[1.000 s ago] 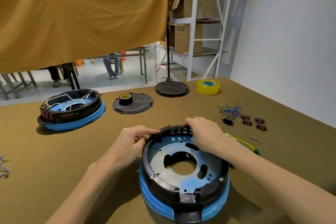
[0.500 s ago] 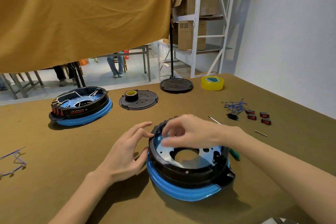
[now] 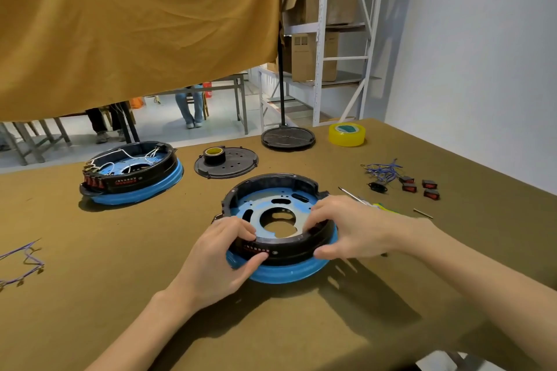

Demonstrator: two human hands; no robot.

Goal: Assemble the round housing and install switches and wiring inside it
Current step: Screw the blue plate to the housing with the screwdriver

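Housing (image 3: 280, 220): round black ring on a blue base, metal plate inside, resting on the brown table (image 3: 90, 265) near its middle, close to the person.
Left hand (image 3: 223, 256): fingers curled over the near-left rim, thumb pressed to the outer wall; it grips the housing.
Right hand (image 3: 346, 229): fingers hooked over the right rim, thumb against the outside; it grips the housing too.
Switches (image 3: 419, 187): red-and-black, lying loose at the far right, beside a bundle of blue wires (image 3: 382, 170).
Second housing (image 3: 132, 173): already wired, far left.
Yellow tape roll (image 3: 347, 134): at the far edge.
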